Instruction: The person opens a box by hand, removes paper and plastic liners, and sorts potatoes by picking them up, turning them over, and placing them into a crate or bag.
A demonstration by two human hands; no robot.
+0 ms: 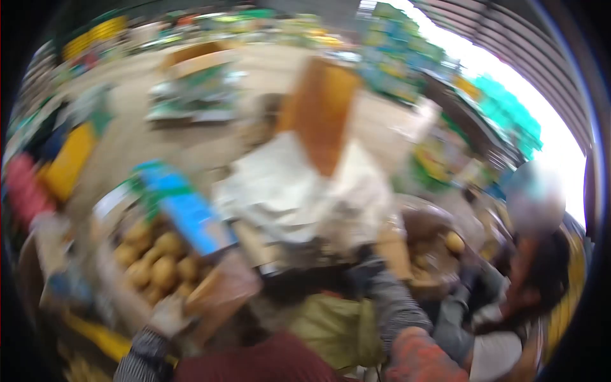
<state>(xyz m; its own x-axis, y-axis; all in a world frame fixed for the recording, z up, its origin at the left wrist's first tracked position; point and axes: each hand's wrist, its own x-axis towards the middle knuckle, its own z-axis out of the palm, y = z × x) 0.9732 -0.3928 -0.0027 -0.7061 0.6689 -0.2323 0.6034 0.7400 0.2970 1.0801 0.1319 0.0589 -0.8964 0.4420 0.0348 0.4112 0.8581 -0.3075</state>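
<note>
My left hand (pixel 168 317), in a pale glove with a striped cuff, grips the near rim of a cardboard box (pixel 223 286). Inside the box lie several round yellow-brown fruits or potatoes (pixel 163 270); the blur hides their exact kind. A blue and green flap (pixel 191 213) stands up on its far side. My right arm reaches forward, its dark-gloved hand (pixel 366 267) at the near edge of a heap of white sheeting (pixel 280 181). Motion smears the fingers of that hand. Behind the sheeting rises an orange-brown board (pixel 328 108).
To the right, a person (pixel 528 267) leans over a brown tub (pixel 429 219) with round produce in it. Another person's pink sleeve (pixel 28 191) shows at far left. An open carton (pixel 197 70) sits on a stack ahead. Piled boxes (pixel 398 57) stand farther back.
</note>
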